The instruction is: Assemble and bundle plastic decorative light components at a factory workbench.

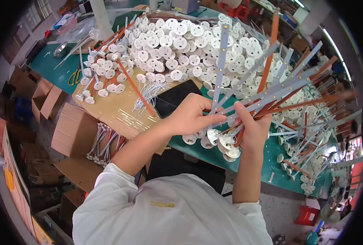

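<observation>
Strip bundle (279, 94) held in both hands.
Pinched by left hand (195, 114), clasped by right hand (253, 128); fanned from twelve to three o'clock, white discs (227, 141) at six.

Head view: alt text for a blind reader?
A person's left hand and right hand hold grey and orange strips with white round ends over a green table. Beyond lies a heap of white discs.

A green tabletop (51, 67) bears a broad heap of white discs (165, 51) toward its far edge, a brown cardboard sheet (112, 98) at its near edge, yellow-handled scissors (74, 76) and a shiny bowl (61, 50) toward its left end, and jumbled disc-ended strips (302, 157) toward its right.
</observation>
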Motion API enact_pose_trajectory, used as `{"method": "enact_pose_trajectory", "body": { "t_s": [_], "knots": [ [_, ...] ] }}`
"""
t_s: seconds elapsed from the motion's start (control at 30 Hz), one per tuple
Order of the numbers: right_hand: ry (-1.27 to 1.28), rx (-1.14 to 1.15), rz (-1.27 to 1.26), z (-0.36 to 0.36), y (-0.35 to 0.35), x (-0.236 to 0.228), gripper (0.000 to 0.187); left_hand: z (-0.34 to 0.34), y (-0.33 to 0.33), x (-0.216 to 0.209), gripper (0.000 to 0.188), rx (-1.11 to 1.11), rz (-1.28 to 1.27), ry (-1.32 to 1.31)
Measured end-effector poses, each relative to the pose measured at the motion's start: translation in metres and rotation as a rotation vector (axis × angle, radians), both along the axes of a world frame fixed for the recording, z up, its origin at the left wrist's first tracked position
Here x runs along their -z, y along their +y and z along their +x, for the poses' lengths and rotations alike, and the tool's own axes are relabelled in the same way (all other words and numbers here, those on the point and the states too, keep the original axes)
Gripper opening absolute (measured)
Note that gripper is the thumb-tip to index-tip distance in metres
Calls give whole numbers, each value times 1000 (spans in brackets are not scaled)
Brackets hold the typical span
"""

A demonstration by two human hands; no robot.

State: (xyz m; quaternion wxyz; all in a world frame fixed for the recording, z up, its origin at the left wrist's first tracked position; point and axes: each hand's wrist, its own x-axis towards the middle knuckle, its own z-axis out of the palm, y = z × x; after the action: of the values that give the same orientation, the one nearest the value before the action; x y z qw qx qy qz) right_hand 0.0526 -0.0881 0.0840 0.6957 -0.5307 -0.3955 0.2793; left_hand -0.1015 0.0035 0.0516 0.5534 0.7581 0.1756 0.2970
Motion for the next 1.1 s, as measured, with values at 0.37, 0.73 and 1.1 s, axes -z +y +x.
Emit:
{"method": "enact_pose_trajectory", "body": {
  "t_s": [0.37, 0.73, 1.1],
  "knots": [
    [128, 297, 69, 16, 15, 24, 15, -56, 12, 27, 40, -119, -382, -583],
    [137, 325, 11, 12, 1, 32, 20, -185, 201, 9, 26, -638, -324, -26],
    [-131, 5, 42, 19, -5, 54, 19, -142, 196, 17, 74, -1315, 1013, 501]
  ]
}}
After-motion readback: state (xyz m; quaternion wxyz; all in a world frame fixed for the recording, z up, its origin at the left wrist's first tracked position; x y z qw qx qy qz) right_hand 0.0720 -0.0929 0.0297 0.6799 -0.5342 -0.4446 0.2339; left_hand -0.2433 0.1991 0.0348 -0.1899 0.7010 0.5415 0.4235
